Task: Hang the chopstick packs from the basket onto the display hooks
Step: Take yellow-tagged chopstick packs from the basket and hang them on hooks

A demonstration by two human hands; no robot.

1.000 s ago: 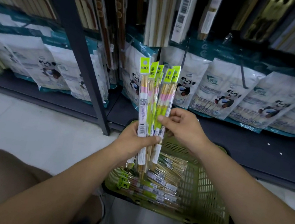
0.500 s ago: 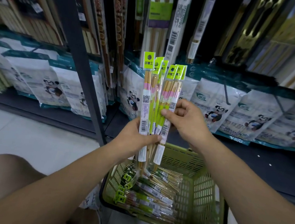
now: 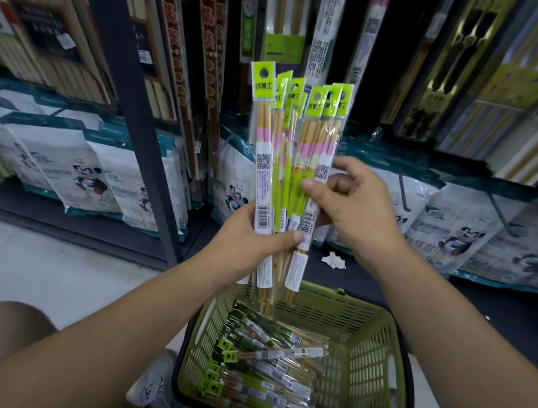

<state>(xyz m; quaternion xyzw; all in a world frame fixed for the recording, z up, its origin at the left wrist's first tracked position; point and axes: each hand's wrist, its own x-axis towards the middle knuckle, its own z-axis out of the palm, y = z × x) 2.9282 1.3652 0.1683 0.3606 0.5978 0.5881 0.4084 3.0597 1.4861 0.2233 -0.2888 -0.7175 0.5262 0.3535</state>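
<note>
My left hand (image 3: 249,239) grips the lower part of a fan of several chopstick packs (image 3: 288,158), clear sleeves with lime-green header cards, held upright in front of the shelves. My right hand (image 3: 353,208) pinches the rightmost packs of the fan at mid-length, thumb in front. Below sits the green plastic basket (image 3: 373,363) on the floor, with several more packs (image 3: 268,373) lying flat inside. The display hooks are hidden behind hanging goods.
A dark metal shelf upright (image 3: 121,86) slants down to the floor at left. Hanging chopstick packages (image 3: 208,57) fill the upper rack; white panda-printed bags (image 3: 78,170) line the lower row. A crumpled paper scrap (image 3: 334,260) lies on the dark bottom shelf. My bare knee (image 3: 0,332) is at lower left.
Both hands have lifted the fan of packs up and away from the basket toward the upper rack. The view has tilted upward, showing more of the hanging goods.
</note>
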